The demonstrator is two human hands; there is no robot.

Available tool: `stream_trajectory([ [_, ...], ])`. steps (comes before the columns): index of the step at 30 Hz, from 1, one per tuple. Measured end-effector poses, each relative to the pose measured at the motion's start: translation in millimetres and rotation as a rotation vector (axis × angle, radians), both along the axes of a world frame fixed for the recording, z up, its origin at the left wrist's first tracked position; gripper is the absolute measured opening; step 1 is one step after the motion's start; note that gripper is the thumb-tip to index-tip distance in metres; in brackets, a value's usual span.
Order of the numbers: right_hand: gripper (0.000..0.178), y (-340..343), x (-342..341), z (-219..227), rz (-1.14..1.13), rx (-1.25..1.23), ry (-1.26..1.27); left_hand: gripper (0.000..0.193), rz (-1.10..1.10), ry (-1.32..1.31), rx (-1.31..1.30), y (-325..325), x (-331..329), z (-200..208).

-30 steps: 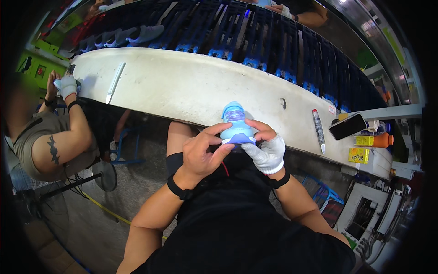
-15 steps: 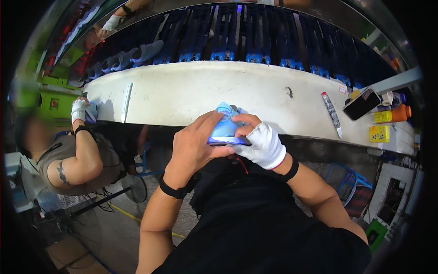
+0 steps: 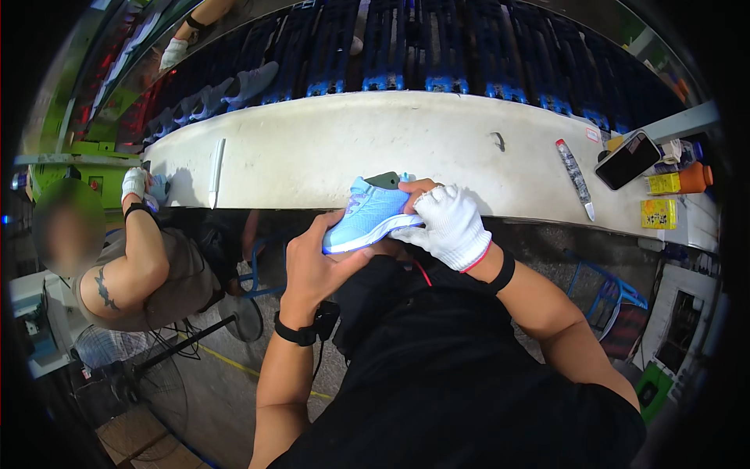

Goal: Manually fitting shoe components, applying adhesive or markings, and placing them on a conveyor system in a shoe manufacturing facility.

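Head view: one light blue shoe (image 3: 367,217) in both hands, up off the surface (image 3: 312,148) at its near edge, right in front of the wearer's black shirt (image 3: 469,391).
Shoe: tilted, toe down to the left, heel up to the right, white sole edge turned toward the wearer, and a dark green piece (image 3: 383,180) showing in the opening.
Left hand: bare, on the toe end, fingers and thumb pinching the shoe from either side, the thumb low along the sole; a black band (image 3: 297,331) sits at the wrist.
Right hand (image 3: 455,228): white glove, a bare finger against the heel, gloved thumb under the sole, so the heel end is pinched too; some fingertips are hidden.
Left of the shoe: a slim white stick (image 3: 217,173) lying alone on the surface.
Right of the shoe: a small dark strip (image 3: 498,141), then a red-ended pen (image 3: 575,180), and beyond it a phone (image 3: 627,160), a yellow box (image 3: 658,214) and an orange bottle (image 3: 694,178).
Far side: dark slats with blue ends (image 3: 383,62), and grey shoes (image 3: 254,82) lined up at the left.
Neighbour: a co-worker (image 3: 148,273) at the left, white-gloved hand on another shoe (image 3: 159,190).
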State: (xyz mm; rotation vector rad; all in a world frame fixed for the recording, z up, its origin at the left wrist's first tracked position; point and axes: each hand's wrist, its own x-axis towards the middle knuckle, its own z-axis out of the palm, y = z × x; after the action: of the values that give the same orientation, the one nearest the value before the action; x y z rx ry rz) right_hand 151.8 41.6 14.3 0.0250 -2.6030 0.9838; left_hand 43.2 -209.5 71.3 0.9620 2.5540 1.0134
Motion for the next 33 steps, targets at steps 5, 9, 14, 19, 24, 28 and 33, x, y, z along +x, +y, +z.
stream_trajectory([
  [5,0.037,-13.0,0.2,-3.8,0.035,0.313,0.116,0.091,0.033,-0.034,-0.221,14.9,2.7,12.8],
  [9,0.041,-17.2,0.9,-1.7,0.043,0.382,0.117,0.096,0.045,0.001,-0.435,26.1,3.3,3.6],
  [14,0.054,1.6,10.5,-3.7,-0.010,0.129,-0.072,0.086,-0.103,0.087,-0.428,26.2,11.9,45.7],
  [19,0.096,13.6,21.9,30.8,-0.145,0.097,0.074,0.065,-0.188,0.241,0.056,45.2,16.8,39.9],
  [24,0.089,21.2,29.3,63.9,0.148,-0.102,0.284,0.058,-0.181,0.335,0.454,77.3,39.7,-10.6],
  [28,0.070,22.3,24.7,66.9,0.078,-0.078,0.236,0.049,-0.069,0.420,0.503,81.6,51.7,-32.4],
  [33,0.066,23.2,22.5,68.0,0.008,-0.053,0.190,0.034,-0.060,0.447,0.528,82.3,52.3,-33.1],
])
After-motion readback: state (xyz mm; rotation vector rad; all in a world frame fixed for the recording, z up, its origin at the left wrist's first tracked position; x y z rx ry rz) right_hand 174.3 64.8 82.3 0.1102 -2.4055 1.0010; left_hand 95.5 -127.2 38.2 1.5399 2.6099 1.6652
